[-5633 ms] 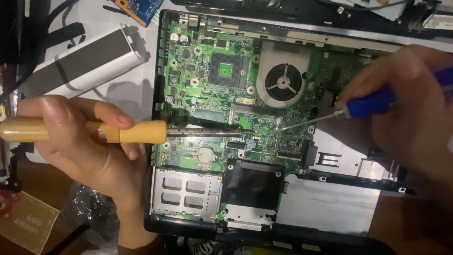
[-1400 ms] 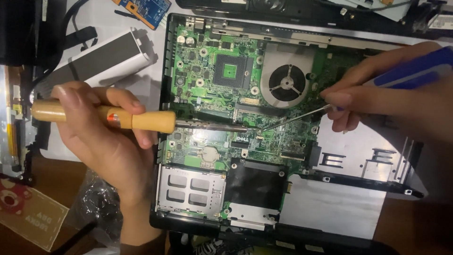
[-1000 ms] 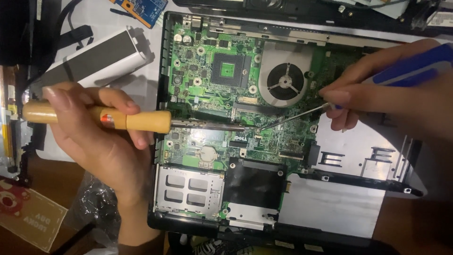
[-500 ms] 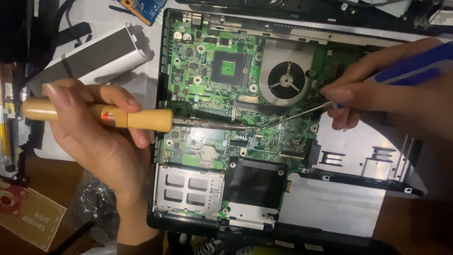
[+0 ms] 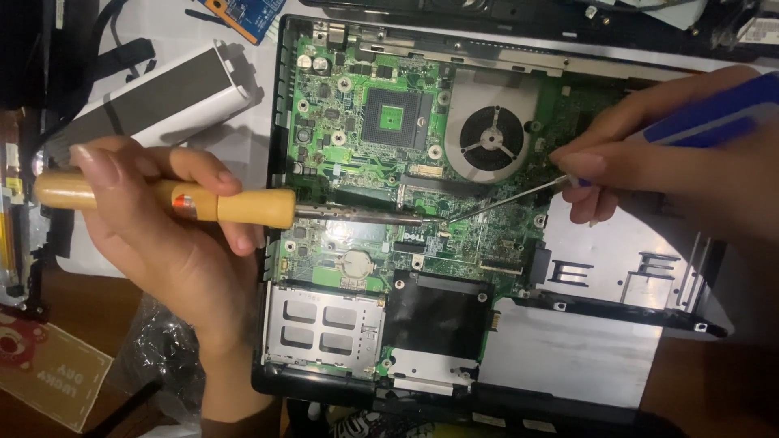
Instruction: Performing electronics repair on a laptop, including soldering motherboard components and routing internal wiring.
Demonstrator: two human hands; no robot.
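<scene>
Left hand (image 5: 170, 243) grips wooden-handled soldering iron (image 5: 243, 207), right hand (image 5: 690, 162) pinches blue-handled screwdriver (image 5: 519, 195); tips meet on green laptop motherboard (image 5: 381, 154). Mid component work, likely; steady tips needed.

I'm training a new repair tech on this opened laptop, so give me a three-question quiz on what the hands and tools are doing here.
1. True or false: the left hand grips a wooden-handled tool lying roughly level across the green motherboard.
2. Which tool does the right hand hold? A) pliers B) blue-handled screwdriver C) brush
3. Fill in: the two metal tips come together near the board's ____, below and left of the round cooling fan.

Key
1. True
2. B
3. middle
</scene>
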